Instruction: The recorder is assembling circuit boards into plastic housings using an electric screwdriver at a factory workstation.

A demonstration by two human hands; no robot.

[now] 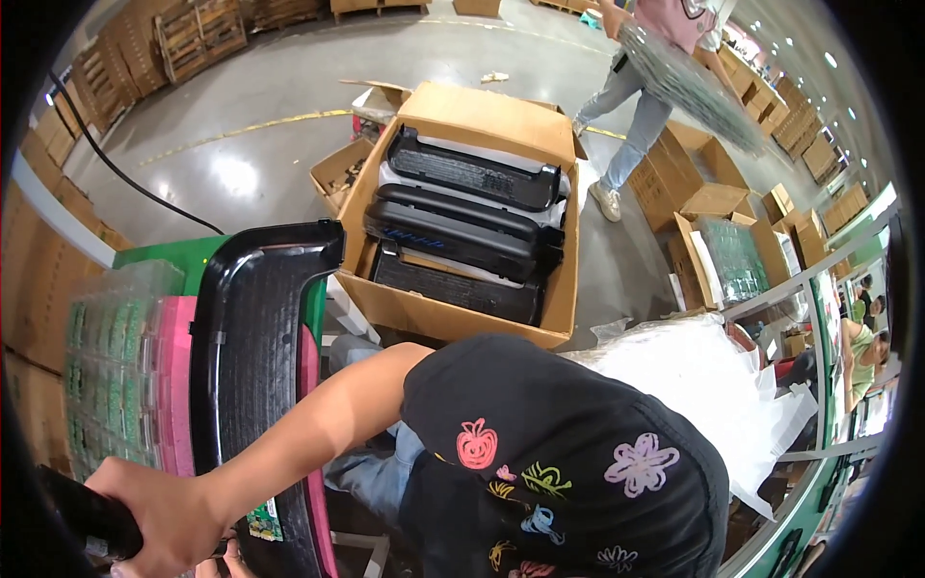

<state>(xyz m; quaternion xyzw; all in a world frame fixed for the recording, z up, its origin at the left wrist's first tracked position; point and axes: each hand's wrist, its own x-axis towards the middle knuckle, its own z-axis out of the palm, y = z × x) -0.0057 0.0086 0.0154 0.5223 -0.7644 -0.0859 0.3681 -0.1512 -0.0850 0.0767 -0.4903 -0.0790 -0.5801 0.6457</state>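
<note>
My right arm reaches across to the left, and my right hand (169, 520) is closed around a black cylindrical handle that looks like a power screwdriver (92, 512). At the lower edge, only a few fingers of my left hand (229, 559) show, bent close together beside the right hand; what they hold is hidden. Under my forearm lies a long black plastic housing (255, 356) with a raised rim, its hollow side up. A small green circuit board (264, 521) sits inside it, near the hands. Pink foam (177, 376) lies beneath the housing on the green bench.
Clear plastic trays of green boards (111, 366) are stacked left of the housing. Ahead stands an open carton (568, 318) holding several black housings (462, 226). White wrapping sheets (674, 376) lie at right. A person (636, 106) carries clear trays past more cartons (699, 164).
</note>
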